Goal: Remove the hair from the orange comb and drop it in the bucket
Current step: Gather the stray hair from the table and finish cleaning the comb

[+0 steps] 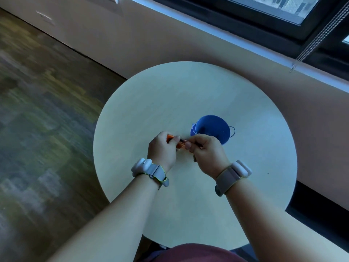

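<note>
Dark red cloth (196,252) sits at the bottom edge, closest to me, w/ two bare arms going up from there to the middle of the frame. Each wrist has a band: a grey one w/ a white lump on the left wrist (149,172), a tan one w/ a white lump on the right wrist (233,176).

Left hand (163,150) is curled round the orange comb (178,143), holding it just above the round pale table (188,95). I see the orange end poke out by the thumb. Right hand (206,154) has its thumb & first finger pinched tight at the comb's teeth, right next to the left hand. Hair is too small & blurry for me to tell.

Blue bucket (213,129) stands on the table just up & right of the hands, near the right hand. I can't tell what's inside.

Upper right has a dark window (273,19) & a bead chain (319,36). Left side is brown floor (37,110), blurry.
</note>
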The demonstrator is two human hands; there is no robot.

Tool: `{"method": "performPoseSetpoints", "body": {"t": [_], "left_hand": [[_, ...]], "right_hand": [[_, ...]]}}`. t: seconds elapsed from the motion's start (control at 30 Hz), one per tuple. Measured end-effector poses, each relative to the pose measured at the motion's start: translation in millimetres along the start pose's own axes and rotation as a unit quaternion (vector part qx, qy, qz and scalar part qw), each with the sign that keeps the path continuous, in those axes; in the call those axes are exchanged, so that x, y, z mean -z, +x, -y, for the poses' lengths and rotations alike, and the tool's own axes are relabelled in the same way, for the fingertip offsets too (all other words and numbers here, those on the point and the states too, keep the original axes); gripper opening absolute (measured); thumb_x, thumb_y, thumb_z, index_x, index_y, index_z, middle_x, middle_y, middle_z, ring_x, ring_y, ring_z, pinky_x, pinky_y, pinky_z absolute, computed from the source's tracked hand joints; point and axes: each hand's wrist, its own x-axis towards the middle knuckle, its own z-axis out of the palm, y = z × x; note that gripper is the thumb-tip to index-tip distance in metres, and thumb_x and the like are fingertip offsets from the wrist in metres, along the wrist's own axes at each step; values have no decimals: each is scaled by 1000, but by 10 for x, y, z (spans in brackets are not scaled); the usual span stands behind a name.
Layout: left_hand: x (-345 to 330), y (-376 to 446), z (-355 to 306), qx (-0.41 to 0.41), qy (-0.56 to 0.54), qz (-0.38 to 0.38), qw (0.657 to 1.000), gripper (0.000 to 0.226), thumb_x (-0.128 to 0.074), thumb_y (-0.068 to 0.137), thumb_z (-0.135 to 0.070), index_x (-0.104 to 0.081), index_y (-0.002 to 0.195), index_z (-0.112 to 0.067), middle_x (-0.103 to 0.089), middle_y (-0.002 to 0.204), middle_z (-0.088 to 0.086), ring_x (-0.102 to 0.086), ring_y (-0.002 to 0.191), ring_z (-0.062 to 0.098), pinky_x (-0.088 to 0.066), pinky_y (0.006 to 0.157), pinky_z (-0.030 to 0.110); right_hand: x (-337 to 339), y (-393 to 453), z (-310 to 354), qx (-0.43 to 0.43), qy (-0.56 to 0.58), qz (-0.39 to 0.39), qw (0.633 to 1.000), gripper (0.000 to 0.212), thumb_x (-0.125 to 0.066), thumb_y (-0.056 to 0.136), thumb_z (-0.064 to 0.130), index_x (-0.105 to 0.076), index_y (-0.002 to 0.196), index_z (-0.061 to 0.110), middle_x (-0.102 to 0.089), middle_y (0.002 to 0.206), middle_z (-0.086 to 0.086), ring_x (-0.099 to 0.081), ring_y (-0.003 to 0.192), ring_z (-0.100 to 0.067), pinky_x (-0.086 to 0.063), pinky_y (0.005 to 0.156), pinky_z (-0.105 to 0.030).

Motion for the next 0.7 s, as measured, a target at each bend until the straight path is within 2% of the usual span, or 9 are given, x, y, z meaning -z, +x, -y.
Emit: {"method": "performPoseSetpoints", "body": {"t": [0.1, 0.2, 0.23, 0.3, 0.37, 0.43, 0.53, 0.6, 0.7], "left_hand": [[-100, 61, 19, 29, 25, -53, 998, 23, -63, 92, -34, -58, 74, -19, -71, 73, 1, -68, 68, 24, -56, 68, 37], [-54, 150, 155, 120, -21, -105, 987, 21, -63, 94, -31, -61, 84, -13, -73, 80, 10, -69, 60, 22, -60, 65, 38], [-42, 158, 189, 146, -44, -114, 982, 21, -63, 95, -29, -62, 87, -10, -73, 80, 12, -70, 57, 22, -61, 64, 38], [68, 191, 248, 138, -95, -82, 982, 20, -63, 96, -25, -62, 88, -7, -73, 81, 17, -72, 61, 25, -61, 66, 41], [47, 155, 165, 99, -136, -37, 985, 19, -63, 97, -23, -62, 85, -7, -73, 84, 17, -74, 68, 27, -60, 69, 43], [-18, 89, 13, 63, -143, -13, 988, 20, -62, 97, -22, -65, 88, -4, -72, 77, 9, -72, 69, 23, -59, 70, 42], [-118, 43, -136, 33, -161, 9, 986, 21, -61, 98, -21, -64, 94, 0, -69, 71, 2, -68, 67, 20, -56, 68, 41], [-140, 30, -178, 16, -147, 11, 989, 17, -61, 97, -22, -64, 93, -6, -69, 76, 2, -67, 69, 20, -57, 67, 39], [-150, -19, -225, -2, -136, -1, 991, 6, -67, 94, -22, -67, 88, -22, -69, 81, -1, -69, 74, 19, -57, 66, 35]], "right_hand": [[194, -22, -31, -43, 60, 107, 992, 21, -64, 92, 11, -69, 72, 16, -54, 63, 1, -48, 54, -19, -44, 57, -38], [337, -127, 92, -19, 143, 224, 964, 26, -63, 87, 11, -67, 64, 22, -51, 65, -15, -46, 50, -18, -41, 52, -32], [416, -167, 141, 2, 180, 258, 949, 25, -61, 86, 10, -66, 65, 21, -50, 66, -19, -45, 50, -17, -41, 50, -28], [466, -210, 248, 10, 264, 274, 925, 22, -56, 89, 7, -60, 68, 12, -46, 66, -16, -44, 48, -15, -41, 48, -23], [568, -125, 171, 4, 273, 225, 935, 22, -56, 90, 13, -58, 69, 12, -46, 64, -16, -43, 49, -21, -40, 50, -26], [648, 54, -39, -4, 208, 122, 970, 23, -59, 91, 20, -61, 69, 16, -50, 59, -19, -45, 49, -24, -38, 52, -34], [734, 365, -336, -41, 103, -21, 994, 21, -64, 91, 13, -65, 70, 16, -59, 54, -4, -51, 45, -18, -42, 52, -33], [793, 551, -458, -70, 37, -47, 996, 18, -67, 89, 11, -67, 72, 18, -64, 59, -3, -56, 48, -15, -48, 53, -32], [845, 786, -590, -99, -8, -12, 995, 17, -68, 86, 5, -67, 78, 20, -70, 78, -11, -64, 62, -21, -54, 57, -33]]}}
